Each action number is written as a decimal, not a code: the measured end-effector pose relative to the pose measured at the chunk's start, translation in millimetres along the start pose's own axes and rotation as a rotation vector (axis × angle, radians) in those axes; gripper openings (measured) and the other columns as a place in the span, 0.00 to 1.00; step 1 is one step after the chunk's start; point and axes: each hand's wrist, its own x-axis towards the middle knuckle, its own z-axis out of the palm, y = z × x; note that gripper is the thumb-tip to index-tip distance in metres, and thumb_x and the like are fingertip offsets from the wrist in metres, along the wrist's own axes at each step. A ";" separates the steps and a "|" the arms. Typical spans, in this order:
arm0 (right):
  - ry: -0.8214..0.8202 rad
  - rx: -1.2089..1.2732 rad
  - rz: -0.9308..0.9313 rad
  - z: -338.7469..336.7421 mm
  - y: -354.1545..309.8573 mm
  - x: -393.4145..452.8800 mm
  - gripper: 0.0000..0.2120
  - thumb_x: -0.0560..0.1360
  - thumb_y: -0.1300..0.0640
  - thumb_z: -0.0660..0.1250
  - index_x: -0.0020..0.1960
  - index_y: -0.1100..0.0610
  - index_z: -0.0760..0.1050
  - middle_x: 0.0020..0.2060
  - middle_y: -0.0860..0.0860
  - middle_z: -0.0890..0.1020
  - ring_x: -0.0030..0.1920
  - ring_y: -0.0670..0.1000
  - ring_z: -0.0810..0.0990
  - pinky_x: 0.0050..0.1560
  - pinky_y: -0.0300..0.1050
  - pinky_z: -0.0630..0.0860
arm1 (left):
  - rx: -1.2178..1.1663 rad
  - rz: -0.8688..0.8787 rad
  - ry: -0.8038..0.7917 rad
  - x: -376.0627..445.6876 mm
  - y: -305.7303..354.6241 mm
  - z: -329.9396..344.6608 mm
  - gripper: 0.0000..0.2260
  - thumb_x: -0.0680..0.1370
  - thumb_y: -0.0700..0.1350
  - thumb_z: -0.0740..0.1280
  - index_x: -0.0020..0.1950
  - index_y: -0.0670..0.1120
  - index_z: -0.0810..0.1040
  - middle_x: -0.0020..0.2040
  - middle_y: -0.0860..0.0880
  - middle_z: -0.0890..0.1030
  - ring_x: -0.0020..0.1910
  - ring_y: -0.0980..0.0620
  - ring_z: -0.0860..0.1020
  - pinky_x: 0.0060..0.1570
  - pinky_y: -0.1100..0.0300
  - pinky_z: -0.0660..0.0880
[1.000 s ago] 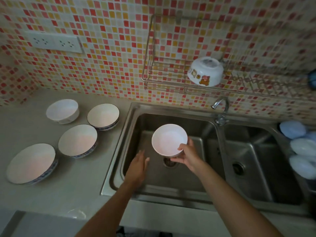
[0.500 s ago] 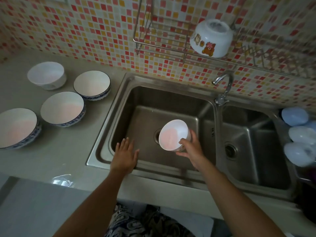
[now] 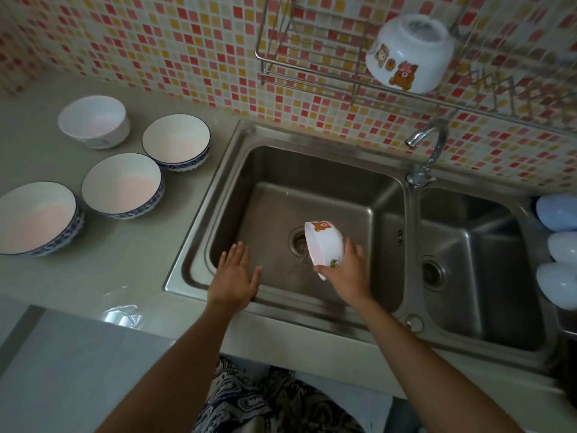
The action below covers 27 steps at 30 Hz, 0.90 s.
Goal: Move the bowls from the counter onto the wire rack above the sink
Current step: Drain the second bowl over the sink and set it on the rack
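My right hand (image 3: 346,273) grips a small white bowl with bear stickers (image 3: 323,245), tipped on its side over the left sink basin (image 3: 312,195), near the drain. My left hand (image 3: 233,278) hovers flat and open over the basin's front left corner, holding nothing. On the wire rack (image 3: 312,54) above the sink, a white bear-sticker bowl (image 3: 409,51) lies upside down. Several bowls stand on the counter at left: a plain white one (image 3: 93,120) and three blue-rimmed ones (image 3: 176,142), (image 3: 121,184), (image 3: 36,217).
A curved tap (image 3: 426,151) stands between the two basins, under the rack. The right basin (image 3: 474,270) has pale blue and white rounded objects (image 3: 559,242) along its right edge. A crumpled clear plastic scrap (image 3: 121,315) lies at the counter's front edge.
My right hand has tilted the small bowl from facing up to lying on its side, lower in the basin. My left hand moved to the basin's front left and spread flat.
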 end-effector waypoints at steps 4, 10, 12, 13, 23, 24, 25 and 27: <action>0.027 -0.070 -0.118 8.1 5.5 -2.9 0.45 0.61 0.56 0.82 0.71 0.58 0.63 0.65 0.54 0.66 0.61 0.54 0.72 0.60 0.44 0.73 | 0.005 -0.001 -0.002 0.2 0.4 0.0 0.32 0.79 0.61 0.43 0.77 0.43 0.52 0.78 0.45 0.52 0.77 0.50 0.46 0.75 0.54 0.42; 0.065 -0.354 -0.372 17.4 16.5 -5.7 0.43 0.62 0.63 0.80 0.71 0.55 0.63 0.67 0.55 0.66 0.63 0.58 0.74 0.56 0.53 0.80 | 0.009 -0.001 0.013 -0.2 0.0 1.6 0.31 0.80 0.61 0.44 0.77 0.43 0.52 0.78 0.45 0.53 0.77 0.50 0.46 0.75 0.55 0.42; 0.097 -0.526 -0.465 17.2 21.1 -5.2 0.41 0.62 0.66 0.78 0.71 0.56 0.63 0.67 0.57 0.66 0.62 0.60 0.74 0.55 0.55 0.80 | 0.013 -0.002 0.021 0.0 0.0 2.3 0.31 0.80 0.60 0.45 0.77 0.43 0.53 0.78 0.45 0.53 0.77 0.50 0.47 0.75 0.55 0.42; 0.112 -0.580 -0.492 16.3 23.1 -5.1 0.41 0.62 0.67 0.77 0.71 0.56 0.63 0.67 0.57 0.67 0.61 0.61 0.74 0.54 0.55 0.80 | 0.012 -0.001 0.025 -0.1 0.1 2.4 0.32 0.79 0.61 0.44 0.77 0.43 0.53 0.78 0.45 0.53 0.77 0.50 0.47 0.75 0.55 0.42; 0.206 -0.188 -0.346 -2.4 3.0 -7.8 0.39 0.63 0.67 0.78 0.71 0.58 0.66 0.65 0.56 0.68 0.60 0.54 0.72 0.61 0.47 0.75 | -0.003 0.020 0.022 -1.9 0.9 -1.0 0.28 0.81 0.58 0.46 0.78 0.46 0.48 0.79 0.46 0.47 0.77 0.50 0.42 0.74 0.55 0.39; 0.207 -0.046 -0.260 -8.7 -7.1 -6.8 0.40 0.62 0.64 0.79 0.71 0.58 0.66 0.63 0.55 0.67 0.58 0.49 0.70 0.60 0.42 0.73 | 0.026 0.030 0.005 -0.8 1.4 -3.6 0.29 0.81 0.59 0.45 0.78 0.46 0.47 0.79 0.45 0.46 0.77 0.50 0.41 0.74 0.54 0.38; 0.227 0.073 -0.191 -16.4 -18.1 -5.1 0.41 0.62 0.61 0.81 0.70 0.59 0.66 0.61 0.53 0.67 0.56 0.47 0.69 0.58 0.39 0.70 | 0.055 0.046 0.004 1.5 3.4 -8.9 0.31 0.79 0.61 0.41 0.77 0.47 0.46 0.79 0.45 0.45 0.77 0.49 0.40 0.74 0.54 0.38; 0.247 0.270 -0.081 -34.0 -37.6 -0.9 0.39 0.62 0.55 0.81 0.68 0.58 0.68 0.59 0.51 0.68 0.56 0.48 0.71 0.54 0.39 0.71 | 0.077 0.081 0.059 11.4 10.1 -24.1 0.34 0.75 0.63 0.35 0.77 0.47 0.47 0.78 0.45 0.46 0.77 0.48 0.41 0.74 0.52 0.38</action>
